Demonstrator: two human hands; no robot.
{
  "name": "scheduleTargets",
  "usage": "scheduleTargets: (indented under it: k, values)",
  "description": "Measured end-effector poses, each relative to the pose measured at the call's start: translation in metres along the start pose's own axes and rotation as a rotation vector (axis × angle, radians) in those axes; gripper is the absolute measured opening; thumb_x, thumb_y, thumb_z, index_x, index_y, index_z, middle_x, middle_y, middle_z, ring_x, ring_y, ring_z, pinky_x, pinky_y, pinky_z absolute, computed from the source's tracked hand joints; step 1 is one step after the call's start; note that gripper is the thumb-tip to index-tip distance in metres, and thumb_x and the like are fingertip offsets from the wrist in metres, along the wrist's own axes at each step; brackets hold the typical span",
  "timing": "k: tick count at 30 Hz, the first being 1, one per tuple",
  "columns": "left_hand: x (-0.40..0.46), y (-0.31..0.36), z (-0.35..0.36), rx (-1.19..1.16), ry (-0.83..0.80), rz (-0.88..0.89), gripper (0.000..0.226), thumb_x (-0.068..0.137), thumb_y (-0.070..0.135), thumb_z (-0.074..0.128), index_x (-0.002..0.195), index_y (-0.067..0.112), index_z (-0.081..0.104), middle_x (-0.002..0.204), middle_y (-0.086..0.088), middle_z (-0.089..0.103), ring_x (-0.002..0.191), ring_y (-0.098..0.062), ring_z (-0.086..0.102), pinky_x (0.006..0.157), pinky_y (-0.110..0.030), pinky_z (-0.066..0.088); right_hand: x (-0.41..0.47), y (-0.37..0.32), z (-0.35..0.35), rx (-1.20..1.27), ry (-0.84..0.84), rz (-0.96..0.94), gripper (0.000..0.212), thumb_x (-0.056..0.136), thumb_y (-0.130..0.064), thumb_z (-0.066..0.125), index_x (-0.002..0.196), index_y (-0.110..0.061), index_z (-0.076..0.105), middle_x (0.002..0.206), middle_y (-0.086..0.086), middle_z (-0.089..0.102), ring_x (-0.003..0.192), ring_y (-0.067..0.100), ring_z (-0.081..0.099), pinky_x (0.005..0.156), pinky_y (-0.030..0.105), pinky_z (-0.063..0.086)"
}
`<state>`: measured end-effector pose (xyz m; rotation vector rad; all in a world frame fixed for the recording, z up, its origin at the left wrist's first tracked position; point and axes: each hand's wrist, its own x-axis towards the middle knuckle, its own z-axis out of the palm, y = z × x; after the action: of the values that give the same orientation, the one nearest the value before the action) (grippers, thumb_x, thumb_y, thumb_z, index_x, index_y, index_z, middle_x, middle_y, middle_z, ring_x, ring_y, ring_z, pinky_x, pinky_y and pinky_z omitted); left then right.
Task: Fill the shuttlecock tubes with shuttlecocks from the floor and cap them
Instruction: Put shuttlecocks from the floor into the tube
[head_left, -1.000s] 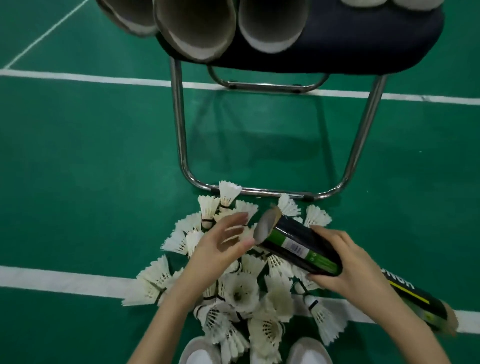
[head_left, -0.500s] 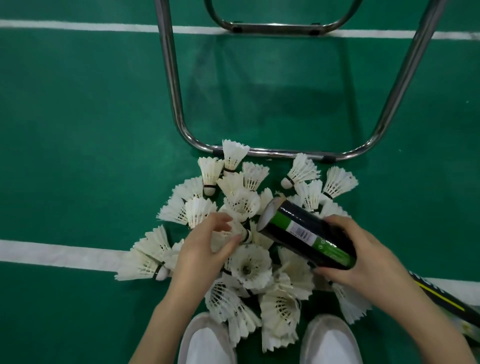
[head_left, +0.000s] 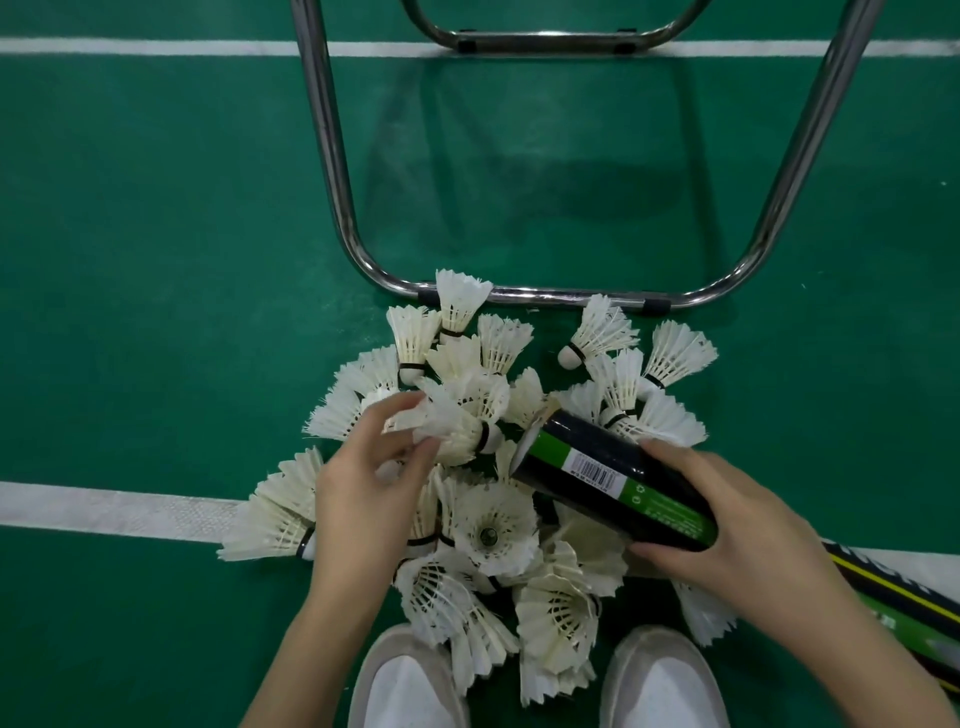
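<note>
Both hands are working over the pile of shuttlecocks, which is lying on the green floor just in front of the chair frame. Nearest that frame, the left hand is pinching one shuttlecock by its feathers, cork end pointing toward the tube. Beside it, the right hand is wrapping its fingers and thumb round a black and green tube, which is tilting with its open mouth toward the held shuttlecock, close but not touching. Farther from the frame, two white shoes are standing at the pile's near edge, and a second tube is lying under the right forearm, beside a white court line.
</note>
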<state>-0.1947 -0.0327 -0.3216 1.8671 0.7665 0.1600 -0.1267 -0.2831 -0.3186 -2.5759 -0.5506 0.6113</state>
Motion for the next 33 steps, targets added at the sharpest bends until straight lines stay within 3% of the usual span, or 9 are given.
scheduleTargets:
  k: [4,10,12,15,18,21,23,30,33]
  values:
    - [0.000,0.015,-0.002,-0.105,-0.011,0.012,0.030,0.085,0.019,0.068,0.102,0.043,0.061,0.080,0.009,0.072,0.075,-0.002,0.064,0.060,-0.007,0.046,0.000,-0.002,0.001,-0.029,-0.023,0.011,0.079,0.063,-0.052,0.073,0.126,-0.056,0.026,0.120,-0.029,0.028,0.100,0.012,0.052,0.076,0.030,0.045]
    - [-0.006,0.015,0.001,-0.084,-0.103,0.023,0.032,0.085,0.023,0.067,0.107,0.045,0.060,0.090,0.002,0.071,0.095,-0.008,0.065,0.086,-0.027,0.048,-0.002,-0.005,0.006,-0.027,-0.043,-0.007,0.080,0.063,-0.060,0.068,0.121,-0.065,0.012,0.122,-0.023,0.028,0.100,0.012,0.051,0.076,0.027,0.045]
    - [-0.006,0.014,0.002,-0.089,-0.137,0.032,0.032,0.086,0.019,0.065,0.109,0.042,0.060,0.087,0.001,0.072,0.093,-0.008,0.066,0.085,-0.024,0.049,-0.002,-0.005,0.006,-0.038,-0.048,-0.005,0.081,0.063,-0.061,0.068,0.122,-0.064,0.013,0.122,-0.023,0.030,0.099,0.012,0.051,0.074,0.026,0.045]
    - [-0.009,0.016,0.006,-0.105,-0.255,0.067,0.029,0.090,0.017,0.060,0.112,0.036,0.057,0.081,0.007,0.073,0.077,0.002,0.065,0.072,-0.010,0.046,-0.003,-0.005,0.007,-0.055,-0.056,-0.011,0.082,0.063,-0.060,0.068,0.128,-0.059,0.019,0.121,-0.023,0.032,0.098,0.013,0.052,0.073,0.026,0.044]
    - [-0.017,0.019,0.014,-0.119,-0.404,0.071,0.033,0.085,0.032,0.057,0.117,0.035,0.052,0.079,0.018,0.071,0.077,0.006,0.064,0.069,-0.007,0.044,-0.003,-0.009,0.007,-0.038,-0.064,-0.026,0.079,0.064,-0.060,0.066,0.125,-0.063,0.016,0.115,-0.027,0.029,0.100,0.012,0.050,0.074,0.025,0.041]
    - [-0.023,0.017,0.022,-0.115,-0.470,0.060,0.045,0.076,0.039,0.064,0.118,0.045,0.049,0.101,0.016,0.071,0.098,0.002,0.064,0.087,-0.022,0.050,-0.003,-0.010,0.007,-0.015,-0.074,-0.026,0.079,0.065,-0.058,0.066,0.126,-0.062,0.017,0.112,-0.029,0.026,0.101,0.012,0.049,0.077,0.027,0.043]
    - [-0.024,0.017,0.022,-0.094,-0.468,0.060,0.051,0.072,0.039,0.069,0.116,0.052,0.047,0.102,0.013,0.072,0.101,0.002,0.063,0.092,-0.027,0.049,-0.003,-0.010,0.007,-0.011,-0.064,-0.029,0.079,0.064,-0.057,0.066,0.129,-0.057,0.022,0.112,-0.028,0.028,0.102,0.012,0.050,0.078,0.028,0.045]
    - [-0.019,0.013,0.021,-0.096,-0.437,0.065,0.060,0.067,0.033,0.074,0.116,0.053,0.046,0.093,0.013,0.071,0.094,-0.004,0.065,0.089,-0.034,0.052,-0.003,-0.014,0.005,-0.014,-0.070,-0.046,0.079,0.066,-0.057,0.067,0.129,-0.059,0.019,0.111,-0.029,0.026,0.103,0.009,0.047,0.080,0.025,0.041]
    - [-0.017,0.011,0.021,-0.091,-0.455,0.066,0.060,0.075,0.017,0.074,0.116,0.051,0.046,0.093,0.011,0.072,0.093,-0.006,0.066,0.087,-0.034,0.052,-0.004,-0.015,0.005,-0.022,-0.077,-0.041,0.079,0.066,-0.058,0.066,0.130,-0.058,0.019,0.113,-0.029,0.026,0.103,0.008,0.046,0.080,0.025,0.040]
